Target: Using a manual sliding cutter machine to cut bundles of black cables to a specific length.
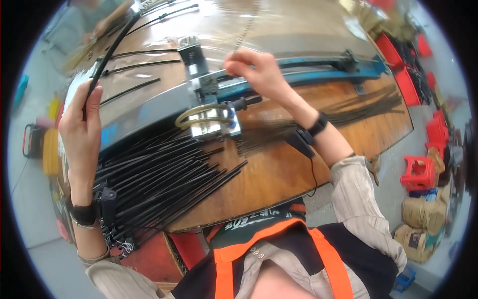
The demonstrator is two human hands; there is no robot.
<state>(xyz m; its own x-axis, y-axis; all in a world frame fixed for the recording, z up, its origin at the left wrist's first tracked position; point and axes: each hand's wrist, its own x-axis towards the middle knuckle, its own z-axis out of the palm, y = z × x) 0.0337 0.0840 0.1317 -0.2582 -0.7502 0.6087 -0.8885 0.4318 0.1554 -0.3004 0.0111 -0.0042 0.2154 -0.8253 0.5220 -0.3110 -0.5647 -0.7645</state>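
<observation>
My left hand (82, 117) is closed round a long black tube (110, 54), which slants up and to the right. Close to the tube's upper end shows a pale coil (148, 6). Over the machine, the fingers of my right hand (256, 72) are pinched together at the lower end of a thin coiled spring (244, 33), which runs up out of view. Beneath the hands lies a long bench machine with a blue rail (318, 74), a metal block (206, 128) and a looped yellowish hose (186, 118).
Many black tubes (159, 174) lie heaped at the near left of the wooden table (279, 159). Thin dark rods (348, 110) spread along its right. Loose tubes (134, 89) rest beyond the machine, near another person's arm (112, 19). Red bins (408, 82) and a red stool (417, 172) stand at right.
</observation>
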